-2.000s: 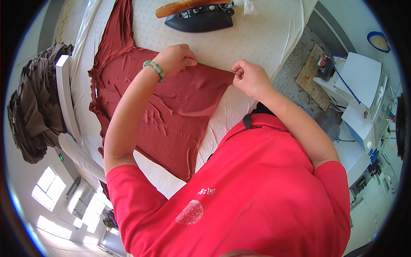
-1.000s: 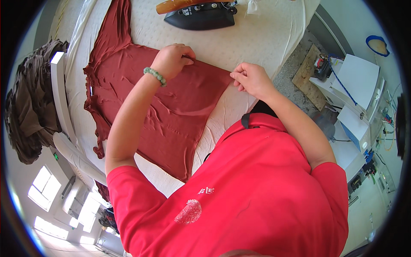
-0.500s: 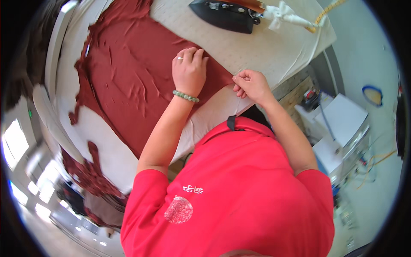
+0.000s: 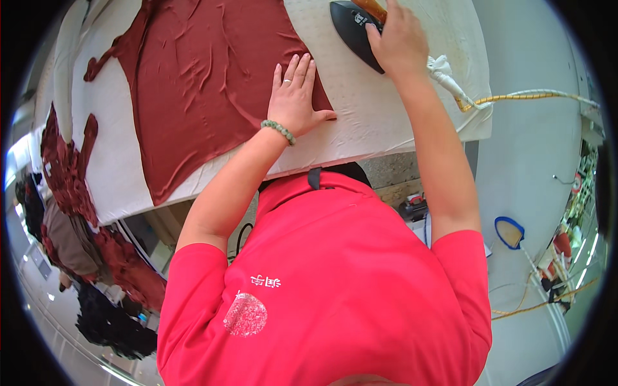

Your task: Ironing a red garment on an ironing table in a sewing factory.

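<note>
A dark red knit garment (image 4: 199, 83) lies spread and wrinkled on a white padded ironing table (image 4: 373, 132). My left hand (image 4: 297, 100) rests flat on the garment's near right corner, fingers stretched out and thumb pointing right along the hem. A ring and a green bead bracelet are on that hand and wrist. Farther right, my right hand (image 4: 400, 48) is closed around the brown handle of a black iron (image 4: 353, 32); the upper edge of the picture cuts off some of its fingers. The iron stands on the white cover, apart from the garment.
A white cloth-wrapped cord joint (image 4: 443, 72) trails from the iron into a yellow-wrapped hose (image 4: 515, 98) off the right edge. More dark red garments (image 4: 71, 174) hang at the table's left end. Brown and black clothing (image 4: 106, 321) lies below them.
My right hand has let go of the garment's corner and moved up to the iron's handle. My left hand has flattened from a curled grip and sits nearer that corner. The view has turned.
</note>
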The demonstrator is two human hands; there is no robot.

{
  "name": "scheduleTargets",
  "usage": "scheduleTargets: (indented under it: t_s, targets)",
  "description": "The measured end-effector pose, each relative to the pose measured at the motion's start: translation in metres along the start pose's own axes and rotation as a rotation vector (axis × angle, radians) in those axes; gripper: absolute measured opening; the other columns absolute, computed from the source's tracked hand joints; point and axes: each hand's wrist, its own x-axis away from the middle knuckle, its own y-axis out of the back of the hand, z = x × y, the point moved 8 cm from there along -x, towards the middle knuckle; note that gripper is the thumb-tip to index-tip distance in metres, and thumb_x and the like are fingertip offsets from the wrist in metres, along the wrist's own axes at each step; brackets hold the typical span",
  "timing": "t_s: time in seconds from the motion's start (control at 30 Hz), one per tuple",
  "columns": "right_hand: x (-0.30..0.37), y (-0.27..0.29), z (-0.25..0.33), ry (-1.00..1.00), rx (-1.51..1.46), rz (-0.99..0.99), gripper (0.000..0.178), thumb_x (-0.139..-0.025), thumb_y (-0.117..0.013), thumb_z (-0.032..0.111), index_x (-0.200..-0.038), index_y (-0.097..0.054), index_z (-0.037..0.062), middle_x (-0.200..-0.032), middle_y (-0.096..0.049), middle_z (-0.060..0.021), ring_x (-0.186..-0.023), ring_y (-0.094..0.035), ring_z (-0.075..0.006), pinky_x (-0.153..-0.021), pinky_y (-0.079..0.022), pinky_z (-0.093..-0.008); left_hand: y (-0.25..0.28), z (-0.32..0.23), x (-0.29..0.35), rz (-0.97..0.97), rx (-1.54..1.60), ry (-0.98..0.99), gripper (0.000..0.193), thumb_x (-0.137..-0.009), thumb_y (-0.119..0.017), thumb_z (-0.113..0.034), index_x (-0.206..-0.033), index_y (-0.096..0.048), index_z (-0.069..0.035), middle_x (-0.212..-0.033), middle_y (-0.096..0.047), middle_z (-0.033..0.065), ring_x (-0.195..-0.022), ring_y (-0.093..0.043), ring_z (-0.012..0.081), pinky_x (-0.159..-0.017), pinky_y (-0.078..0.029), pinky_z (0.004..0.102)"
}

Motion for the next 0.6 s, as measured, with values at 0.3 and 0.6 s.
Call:
scheduleTargets:
  t_s: [0.3, 0.6]
  targets:
    - [0.068, -0.019, -0.009, -0.039, -0.155, 0.787, 0.039, -0.092, -0.073, 0.037, -0.124, -0.067, 0.0160, -0.096, -0.076, -0.0177, -0.091, -0.073, -0.0412, -0.080, -0.058, -0.0504, 0.000, 0.005, 0.002, 0.055, -0.016, 0.062, 0.123, -0.072, -0.078, -0.072, -0.162, -0.030, -0.002, -0.171, -0.028, 0.0116, -0.160, -0.020, 0.0265, -0.130, -0.012, 0.0533]
    - [0.067, -0.031, 0.026, 0.067, -0.113, 0.988, 0.041, -0.090, -0.074, 0.035, -0.121, -0.067, 0.0088, -0.095, -0.075, -0.0194, -0.089, -0.072, -0.0420, -0.078, -0.057, -0.0499, 0.004, -0.002, 0.002, 0.063, -0.033, 0.035, 0.123, -0.071, -0.080, -0.070, -0.161, -0.031, -0.002, -0.169, -0.030, 0.0130, -0.159, -0.022, 0.0274, -0.129, -0.014, 0.0538]
